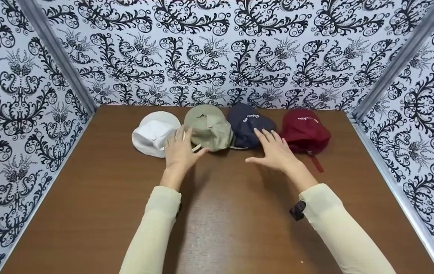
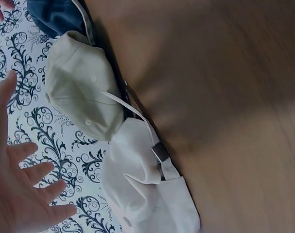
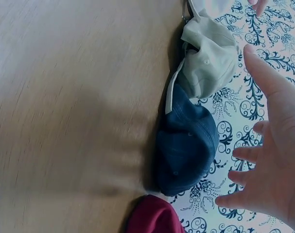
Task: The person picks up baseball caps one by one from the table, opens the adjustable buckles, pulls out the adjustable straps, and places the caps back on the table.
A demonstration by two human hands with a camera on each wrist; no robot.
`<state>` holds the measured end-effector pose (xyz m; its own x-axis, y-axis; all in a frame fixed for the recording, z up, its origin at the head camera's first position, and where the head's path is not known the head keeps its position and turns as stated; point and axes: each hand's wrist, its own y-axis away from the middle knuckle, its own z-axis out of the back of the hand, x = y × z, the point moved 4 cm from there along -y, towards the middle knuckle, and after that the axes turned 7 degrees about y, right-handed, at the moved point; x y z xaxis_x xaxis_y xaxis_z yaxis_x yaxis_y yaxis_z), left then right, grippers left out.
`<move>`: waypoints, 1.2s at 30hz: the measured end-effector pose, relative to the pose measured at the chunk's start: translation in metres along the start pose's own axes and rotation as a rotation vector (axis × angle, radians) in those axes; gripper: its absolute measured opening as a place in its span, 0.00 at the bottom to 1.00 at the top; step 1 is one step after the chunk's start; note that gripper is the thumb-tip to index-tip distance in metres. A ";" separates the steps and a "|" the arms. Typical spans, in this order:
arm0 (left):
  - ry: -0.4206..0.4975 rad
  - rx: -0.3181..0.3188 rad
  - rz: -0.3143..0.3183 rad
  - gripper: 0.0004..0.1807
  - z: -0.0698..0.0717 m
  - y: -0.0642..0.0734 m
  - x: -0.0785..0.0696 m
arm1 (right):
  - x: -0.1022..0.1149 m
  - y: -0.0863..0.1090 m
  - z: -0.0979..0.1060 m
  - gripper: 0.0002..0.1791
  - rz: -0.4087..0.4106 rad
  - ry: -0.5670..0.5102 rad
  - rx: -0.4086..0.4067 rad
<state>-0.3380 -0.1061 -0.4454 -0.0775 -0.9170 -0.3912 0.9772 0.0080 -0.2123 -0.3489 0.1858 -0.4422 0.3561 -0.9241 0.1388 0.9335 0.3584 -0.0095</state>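
Patterned walls (image 1: 209, 57) surround a brown surface (image 1: 217, 213); along its far edge sit a white cap (image 1: 158, 122), khaki cap (image 1: 206, 123), navy cap (image 1: 245, 127) and red cap (image 1: 304, 129). Left hand (image 1: 180, 151) and right hand (image 1: 276, 153) hover near them, fingers spread; the red one's lettering (image 1: 308, 119) looks too small to read.

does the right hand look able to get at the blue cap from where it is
Probably yes: the right hand is spread, holds nothing and hovers near the blue cap, and the right wrist view shows nothing between them.
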 end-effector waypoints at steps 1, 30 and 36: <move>0.007 -0.012 0.002 0.51 0.001 0.000 0.002 | 0.001 0.000 0.000 0.62 0.005 -0.003 -0.004; 0.227 -0.159 0.222 0.37 0.023 0.020 0.085 | 0.051 -0.017 -0.008 0.49 0.094 -0.100 -0.048; 0.315 -0.209 0.321 0.31 0.024 0.027 0.102 | 0.057 -0.018 -0.009 0.44 0.111 -0.124 -0.058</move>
<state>-0.3150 -0.2090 -0.4693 0.1338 -0.6902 -0.7111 0.9032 0.3802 -0.1992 -0.3448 0.1250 -0.4431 0.4524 -0.8546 0.2548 0.8910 0.4453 -0.0883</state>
